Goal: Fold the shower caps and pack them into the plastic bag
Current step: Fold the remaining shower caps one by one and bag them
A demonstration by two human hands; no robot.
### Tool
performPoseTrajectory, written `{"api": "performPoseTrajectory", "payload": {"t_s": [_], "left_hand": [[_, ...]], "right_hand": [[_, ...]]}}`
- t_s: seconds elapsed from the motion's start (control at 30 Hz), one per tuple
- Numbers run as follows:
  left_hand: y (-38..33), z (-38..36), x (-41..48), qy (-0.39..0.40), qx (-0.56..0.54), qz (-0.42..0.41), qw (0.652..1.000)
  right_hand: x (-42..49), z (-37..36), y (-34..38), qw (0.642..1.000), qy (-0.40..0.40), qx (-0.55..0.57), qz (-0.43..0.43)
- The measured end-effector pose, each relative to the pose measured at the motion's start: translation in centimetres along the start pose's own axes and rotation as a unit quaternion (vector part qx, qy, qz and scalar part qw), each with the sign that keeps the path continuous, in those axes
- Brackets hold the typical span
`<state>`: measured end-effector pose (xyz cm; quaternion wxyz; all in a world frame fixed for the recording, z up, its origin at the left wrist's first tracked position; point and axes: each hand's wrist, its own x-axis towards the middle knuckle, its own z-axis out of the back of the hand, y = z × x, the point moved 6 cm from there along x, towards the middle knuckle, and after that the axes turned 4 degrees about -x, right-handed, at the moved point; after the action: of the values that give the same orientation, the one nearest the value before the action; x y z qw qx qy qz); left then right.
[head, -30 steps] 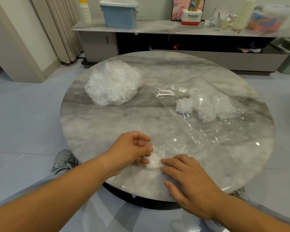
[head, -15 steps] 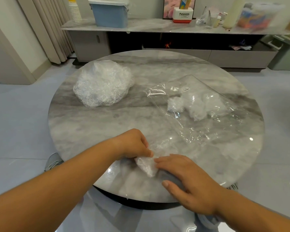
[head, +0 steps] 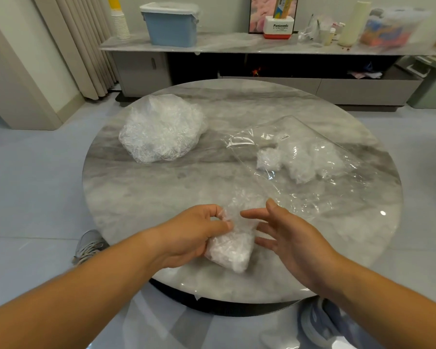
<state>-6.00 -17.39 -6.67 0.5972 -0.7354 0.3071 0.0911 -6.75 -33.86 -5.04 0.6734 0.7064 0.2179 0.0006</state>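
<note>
Far left on the round marble worktop (head: 161,192) lies a loose heap of shower caps (head: 161,129), crumpled and not yet folded; the number in it cannot be counted. At the right of the worktop the clear plastic bag (head: 320,197) lies flat with its mouth toward the near middle, and a few small white bundles (head: 295,159), judged to be folded caps, sit inside its far end. The assessment is that packing has begun but is well short of complete: the heap is far larger than what is bagged. One compacted shower cap (head: 230,250) is in hand at the near edge, just beside the bag's mouth and not yet inside. The left hand (head: 191,235) holds this cap, its fingers (head: 209,210) curled and clamped on the upper end, thumb meeting forefinger, with the white bundle hanging below the grip close over the worktop. The right hand (head: 290,238) is just right of the cap, its fingers (head: 252,213) straight and spread apart, holding nothing; whether their tips touch the cap's film cannot be told.
</note>
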Motion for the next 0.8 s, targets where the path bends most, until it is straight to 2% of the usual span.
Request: {"api": "performPoseTrajectory", "payload": {"t_s": [0.2,0.5,0.6,0.8], "left_hand": [[1.2,-0.6,-0.5,0.021,0.031,0.051,0.998],[1.4,-0.8,-1.0,0.100,-0.157,0.140,0.972],[1.4,-0.6,-1.0,0.106,-0.210,0.164,0.958],[1.2,0.0,-0.4,0.048,-0.203,0.130,0.969]], "right_hand": [[-0.6,-0.2,1.3,0.989,-0.020,-0.101,0.104],[-1.4,-0.2,1.1,0.958,-0.021,-0.206,0.197],[-2.0,-0.2,1.1,0.935,-0.021,-0.269,0.231],[-3.3,-0.8,-0.2,0.876,0.063,-0.405,0.255]]}}
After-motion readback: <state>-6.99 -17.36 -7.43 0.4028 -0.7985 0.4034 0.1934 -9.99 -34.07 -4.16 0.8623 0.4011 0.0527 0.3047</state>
